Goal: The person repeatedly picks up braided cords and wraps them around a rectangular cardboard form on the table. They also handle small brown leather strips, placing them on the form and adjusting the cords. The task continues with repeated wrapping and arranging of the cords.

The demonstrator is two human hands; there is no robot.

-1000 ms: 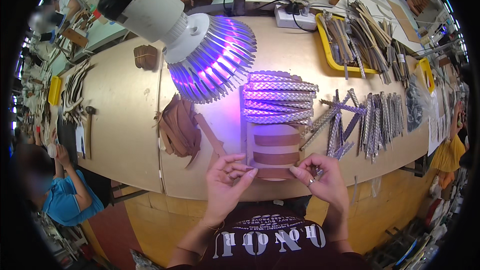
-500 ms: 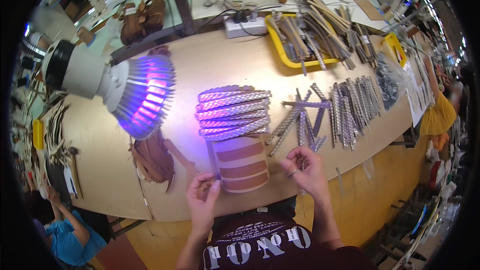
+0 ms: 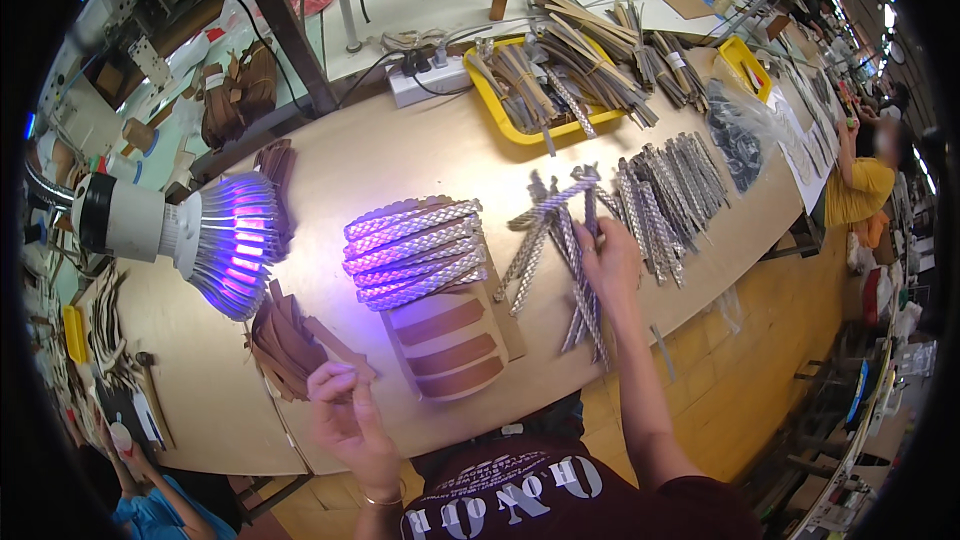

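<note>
A: Where were the braided strips from your hands?

B: Directly under your right hand, which was closed around several of them; their long axis ran away from you, slightly slanted.

A: And your left hand?

B: It hung apart near the brown leather pieces, fingers loosely curled, holding nothing.

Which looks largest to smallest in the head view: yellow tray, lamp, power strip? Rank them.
1. Yellow tray and lamp: alike, and the lamp is nearer the camera, so unsure.
2. Power strip, clearly smallest.
</note>
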